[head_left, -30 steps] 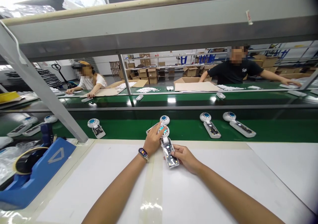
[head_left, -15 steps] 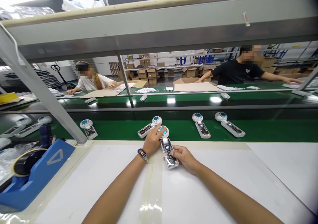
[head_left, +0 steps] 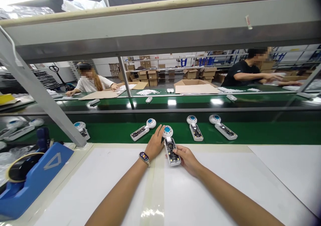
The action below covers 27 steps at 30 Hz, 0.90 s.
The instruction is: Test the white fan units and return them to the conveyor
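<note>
A white device with a round blue-centred head and an exposed circuit board (head_left: pixel 172 152) is tilted over the near edge of the green belt (head_left: pixel 100 132). My right hand (head_left: pixel 187 159) grips its body from the right, thumb on top of the board. Beside the round head on the left is my left hand (head_left: pixel 155 143), its fingers extended and touching or nearly touching the head; a watch (head_left: pixel 143 157) is on that wrist. Similar devices lie on the belt, one to the left (head_left: pixel 140 133) and two to the right, the nearer one (head_left: pixel 196 132) closest to the held device.
A blue tape dispenser (head_left: pixel 37 182) stands at the left on the white-covered table (head_left: pixel 213 199). A slanted metal post (head_left: pixel 50 99) rises behind it. Across the belts, two people work near cardboard and white parts (head_left: pixel 147 92). A shelf beam (head_left: pixel 160 28) spans overhead.
The devices on the near belt have shifted left. My left fingers have moved off the face of the held device's head to its left side. The person at far right has drawn an arm inward.
</note>
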Available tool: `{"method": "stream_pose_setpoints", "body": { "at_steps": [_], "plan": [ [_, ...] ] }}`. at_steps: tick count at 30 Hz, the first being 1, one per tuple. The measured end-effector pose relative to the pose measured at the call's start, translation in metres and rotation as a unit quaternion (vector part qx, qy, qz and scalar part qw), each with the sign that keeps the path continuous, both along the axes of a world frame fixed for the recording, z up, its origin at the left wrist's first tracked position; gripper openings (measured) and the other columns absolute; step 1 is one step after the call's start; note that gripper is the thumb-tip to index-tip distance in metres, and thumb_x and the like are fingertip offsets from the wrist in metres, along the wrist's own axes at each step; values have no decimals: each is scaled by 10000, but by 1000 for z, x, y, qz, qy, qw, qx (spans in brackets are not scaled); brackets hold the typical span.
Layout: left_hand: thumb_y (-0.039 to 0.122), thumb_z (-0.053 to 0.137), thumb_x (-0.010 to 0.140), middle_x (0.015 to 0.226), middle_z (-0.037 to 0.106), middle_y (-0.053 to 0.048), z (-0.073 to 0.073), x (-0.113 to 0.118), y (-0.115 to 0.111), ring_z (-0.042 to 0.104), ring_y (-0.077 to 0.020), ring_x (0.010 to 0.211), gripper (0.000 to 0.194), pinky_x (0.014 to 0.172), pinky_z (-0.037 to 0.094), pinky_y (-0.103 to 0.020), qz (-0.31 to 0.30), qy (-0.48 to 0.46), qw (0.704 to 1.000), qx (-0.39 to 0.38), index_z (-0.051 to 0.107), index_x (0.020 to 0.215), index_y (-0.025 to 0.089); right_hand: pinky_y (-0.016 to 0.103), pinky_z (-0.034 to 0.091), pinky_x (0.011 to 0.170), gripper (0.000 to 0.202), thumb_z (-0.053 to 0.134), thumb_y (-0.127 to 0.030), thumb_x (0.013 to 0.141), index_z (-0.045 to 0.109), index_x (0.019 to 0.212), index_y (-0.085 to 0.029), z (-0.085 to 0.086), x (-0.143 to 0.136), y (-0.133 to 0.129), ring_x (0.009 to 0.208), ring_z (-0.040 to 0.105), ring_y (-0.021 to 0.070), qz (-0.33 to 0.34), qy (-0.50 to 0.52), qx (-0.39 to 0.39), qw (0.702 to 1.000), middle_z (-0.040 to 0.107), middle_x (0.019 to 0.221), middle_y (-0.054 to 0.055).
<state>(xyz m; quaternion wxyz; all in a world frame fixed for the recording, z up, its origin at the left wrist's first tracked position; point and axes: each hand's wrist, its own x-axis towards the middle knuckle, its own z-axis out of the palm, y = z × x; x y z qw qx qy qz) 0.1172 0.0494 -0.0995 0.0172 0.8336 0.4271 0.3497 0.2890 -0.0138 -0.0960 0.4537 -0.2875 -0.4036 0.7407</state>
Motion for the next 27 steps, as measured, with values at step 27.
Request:
{"method": "stream_pose_setpoints", "body": {
  "at_steps": [27],
  "plan": [
    [261,419,844,1107,495,-124,8,-3,3,440,-257,1084,237,968,327,-441,38,-118,991,-57,497,1047,167,479,348,848,446,624,-416,683,557,956,-71,-16,153,97,1031,505,408,-423,-507,21,750,590,1002,265]
  ]
}}
